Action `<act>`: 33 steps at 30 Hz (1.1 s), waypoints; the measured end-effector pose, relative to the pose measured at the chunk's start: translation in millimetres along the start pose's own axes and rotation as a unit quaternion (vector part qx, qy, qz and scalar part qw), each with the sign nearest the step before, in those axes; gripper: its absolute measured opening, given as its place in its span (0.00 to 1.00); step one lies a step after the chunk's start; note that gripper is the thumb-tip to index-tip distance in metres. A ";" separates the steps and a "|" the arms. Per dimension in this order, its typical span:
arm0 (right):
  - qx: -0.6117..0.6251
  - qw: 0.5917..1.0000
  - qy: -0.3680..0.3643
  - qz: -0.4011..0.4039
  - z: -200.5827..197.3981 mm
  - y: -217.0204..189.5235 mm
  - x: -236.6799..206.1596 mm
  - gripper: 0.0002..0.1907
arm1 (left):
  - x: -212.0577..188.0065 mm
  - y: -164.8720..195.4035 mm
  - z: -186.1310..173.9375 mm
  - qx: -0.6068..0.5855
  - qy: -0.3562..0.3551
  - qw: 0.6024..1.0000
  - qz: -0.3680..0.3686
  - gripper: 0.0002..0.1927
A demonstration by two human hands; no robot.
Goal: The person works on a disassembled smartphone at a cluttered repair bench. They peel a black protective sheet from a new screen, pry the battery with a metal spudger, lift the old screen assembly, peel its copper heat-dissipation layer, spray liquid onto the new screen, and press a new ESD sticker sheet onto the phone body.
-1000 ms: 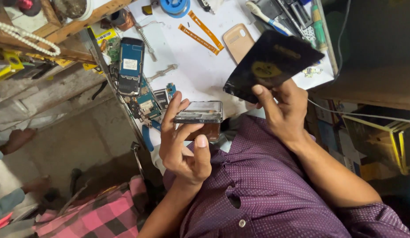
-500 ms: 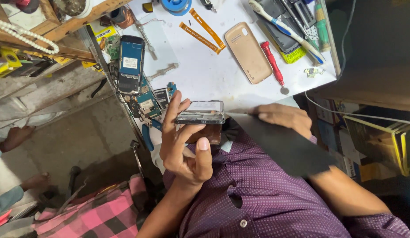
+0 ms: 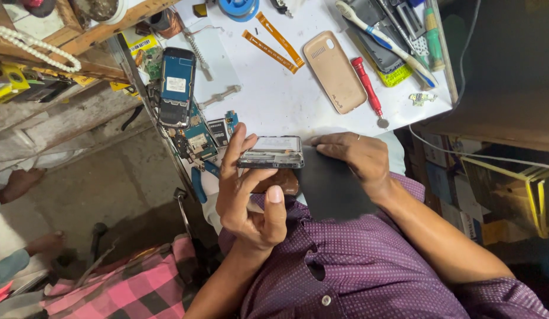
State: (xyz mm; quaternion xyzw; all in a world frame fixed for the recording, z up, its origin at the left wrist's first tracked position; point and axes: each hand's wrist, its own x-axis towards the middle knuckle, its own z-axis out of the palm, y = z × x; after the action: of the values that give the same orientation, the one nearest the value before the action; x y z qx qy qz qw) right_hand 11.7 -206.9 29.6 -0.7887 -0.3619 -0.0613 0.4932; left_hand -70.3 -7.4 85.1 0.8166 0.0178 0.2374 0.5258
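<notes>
Counted things on the white worktop [image 3: 274,100]

Two hands are in view: the left hand [image 3: 245,195] and the right hand [image 3: 351,156]. There are two orange flat cables [image 3: 273,50] near the far edge, one beige back cover [image 3: 335,71], one red screwdriver [image 3: 368,88], one toothbrush [image 3: 384,38] at the far right corner, one blue tape roll [image 3: 239,7] (partly cut off), one opened phone [image 3: 272,152], and one blue phone [image 3: 176,85] at the left edge.

matt black sheet [image 3: 330,189], glossy phone [image 3: 273,153]
</notes>
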 end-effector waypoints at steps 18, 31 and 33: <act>-0.022 1.000 -0.018 0.014 -0.5 4.9 -6.1 0.12 | -1.6 -0.6 0.7 -0.003 0.003 1.000 0.000 0.15; 0.100 0.992 0.004 0.083 2.1 7.1 -13.3 0.12 | 12.2 0.7 0.5 0.003 -0.003 1.000 -0.008 0.13; 0.228 0.959 0.059 0.158 10.5 2.5 -21.0 0.08 | 17.3 3.8 -2.9 0.017 -0.012 0.999 -0.024 0.12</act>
State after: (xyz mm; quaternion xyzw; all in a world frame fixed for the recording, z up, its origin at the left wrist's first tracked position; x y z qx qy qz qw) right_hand -4.8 -209.5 12.9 -0.6976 -0.2072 0.0548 0.6837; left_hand -57.0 -1.8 95.8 0.8277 0.0357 0.2146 0.5173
